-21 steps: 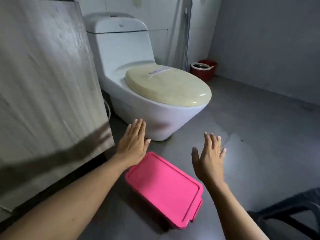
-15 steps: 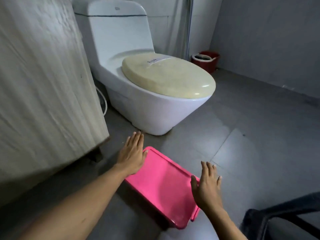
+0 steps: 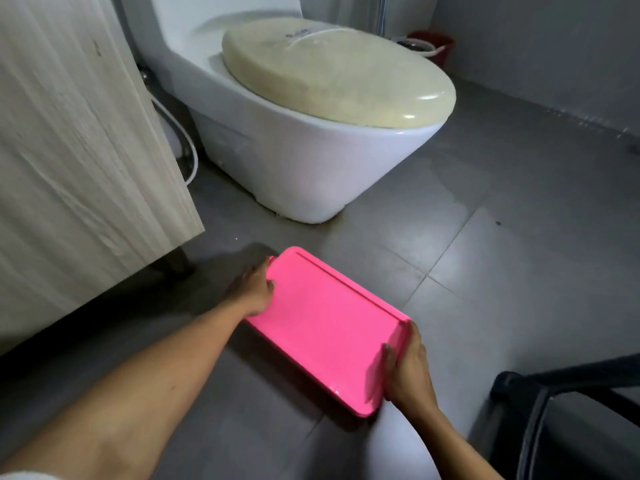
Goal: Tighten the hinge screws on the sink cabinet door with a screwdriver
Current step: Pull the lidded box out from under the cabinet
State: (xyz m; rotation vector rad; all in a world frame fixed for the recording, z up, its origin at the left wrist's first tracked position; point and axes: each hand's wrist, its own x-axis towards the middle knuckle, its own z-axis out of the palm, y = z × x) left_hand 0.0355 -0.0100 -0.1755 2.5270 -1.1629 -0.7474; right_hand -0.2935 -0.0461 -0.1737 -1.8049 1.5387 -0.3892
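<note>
A dull grey tiled floor fills a bathroom with grey walls; a glossy white toilet with a cream oval lid stands by the pale wood-grain sink cabinet at the left edge. A smooth, rectangular pink plastic box lies on the floor. Half a second ago both hands hovered flat and open; now the left hand clasps its far left end and the right hand its near right end, thumbs on the lid. No screwdriver shows.

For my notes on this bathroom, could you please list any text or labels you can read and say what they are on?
Toilet lid: a pale sticker bears dark print, too blurred to read.
Pink box, held at both ends by the hands: no text visible.
Cabinet panel: no text visible.
</note>
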